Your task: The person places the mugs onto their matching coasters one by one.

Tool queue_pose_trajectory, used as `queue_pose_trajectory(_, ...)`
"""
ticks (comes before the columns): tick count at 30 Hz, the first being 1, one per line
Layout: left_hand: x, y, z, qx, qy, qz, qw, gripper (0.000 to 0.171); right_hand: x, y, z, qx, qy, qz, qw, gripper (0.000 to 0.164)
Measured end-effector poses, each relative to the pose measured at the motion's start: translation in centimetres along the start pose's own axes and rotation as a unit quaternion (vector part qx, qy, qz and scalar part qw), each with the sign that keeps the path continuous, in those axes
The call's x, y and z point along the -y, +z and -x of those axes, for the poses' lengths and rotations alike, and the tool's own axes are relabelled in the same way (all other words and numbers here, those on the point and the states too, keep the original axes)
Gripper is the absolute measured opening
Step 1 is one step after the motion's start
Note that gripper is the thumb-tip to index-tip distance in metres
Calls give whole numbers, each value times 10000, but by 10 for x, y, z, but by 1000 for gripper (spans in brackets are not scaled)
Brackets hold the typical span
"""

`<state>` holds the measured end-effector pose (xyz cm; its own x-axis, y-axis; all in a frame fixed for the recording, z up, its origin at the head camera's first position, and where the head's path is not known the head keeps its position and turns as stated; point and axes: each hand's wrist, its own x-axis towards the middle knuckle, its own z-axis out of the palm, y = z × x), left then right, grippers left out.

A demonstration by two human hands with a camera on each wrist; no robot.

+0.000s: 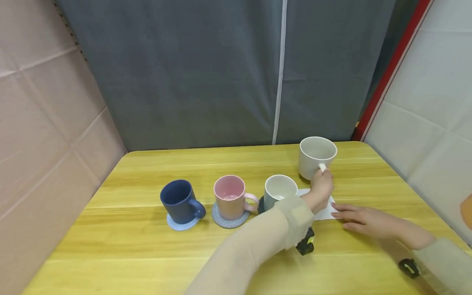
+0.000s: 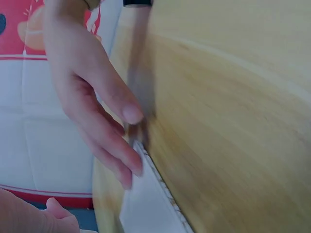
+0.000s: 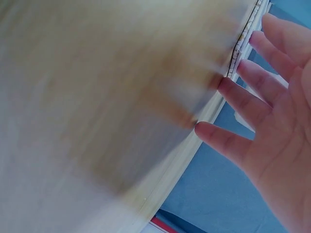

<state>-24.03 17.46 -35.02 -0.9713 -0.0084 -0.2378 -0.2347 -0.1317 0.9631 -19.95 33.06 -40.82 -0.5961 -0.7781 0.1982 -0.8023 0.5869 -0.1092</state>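
My left hand grips the handle of a white mug at the back right of the table. Whether its base touches the wood I cannot tell. Just in front lies a white coaster, partly covered by the left wrist. My right hand rests its outstretched fingertips at the coaster's right edge. In the left wrist view that right hand meets the corner of the coaster, while the left hand shows only at the bottom corner. The right wrist view shows spread fingers.
Left of the hands stand a pale grey-green mug on a dark coaster, a pink mug on a speckled grey coaster, and a navy mug on a light blue coaster. A grey curtain hangs behind the table.
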Motion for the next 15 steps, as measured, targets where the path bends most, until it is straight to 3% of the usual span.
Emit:
queue_pose_trajectory(6,-10,3,18,211,-51,351,9991,19,2,-1,2,-14,109,174,9998,36)
queue_pose_trajectory(15,-12,-14,33,587,-34,-13,9983,19,1,3,-1,-204,6,244,9995,36)
